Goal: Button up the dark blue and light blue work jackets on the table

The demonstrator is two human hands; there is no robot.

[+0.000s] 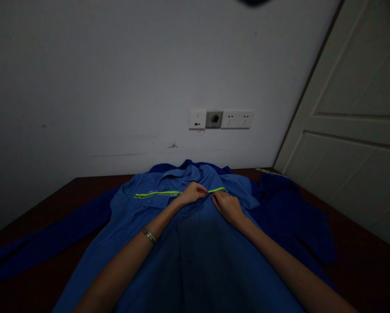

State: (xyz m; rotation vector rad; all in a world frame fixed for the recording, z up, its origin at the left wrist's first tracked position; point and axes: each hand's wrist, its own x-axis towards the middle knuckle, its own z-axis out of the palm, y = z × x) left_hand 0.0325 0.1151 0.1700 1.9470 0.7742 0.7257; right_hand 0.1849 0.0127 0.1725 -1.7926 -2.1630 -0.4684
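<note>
A blue work jacket (123,230) lies spread out, its collar toward the wall and its darker blue sleeves out to both sides. Bright yellow-green stripes (159,194) run across its chest, above a pocket flap on the left. My left hand (194,194), with a bracelet on the wrist, pinches the jacket's chest cloth near the middle. Just to its right, my right hand (228,207) pinches the same cloth by the right-hand stripe. A small pale spot shows between the fingertips, too small to name. The fingers partly hide the cloth there.
The jacket rests on a dark reddish-brown tabletop (90,187) against a pale wall (116,87). Sockets and switch plates (237,119) sit on the wall above the collar. A white panelled door (351,126) stands at the right. A thin strip-like item (270,172) lies at the back right.
</note>
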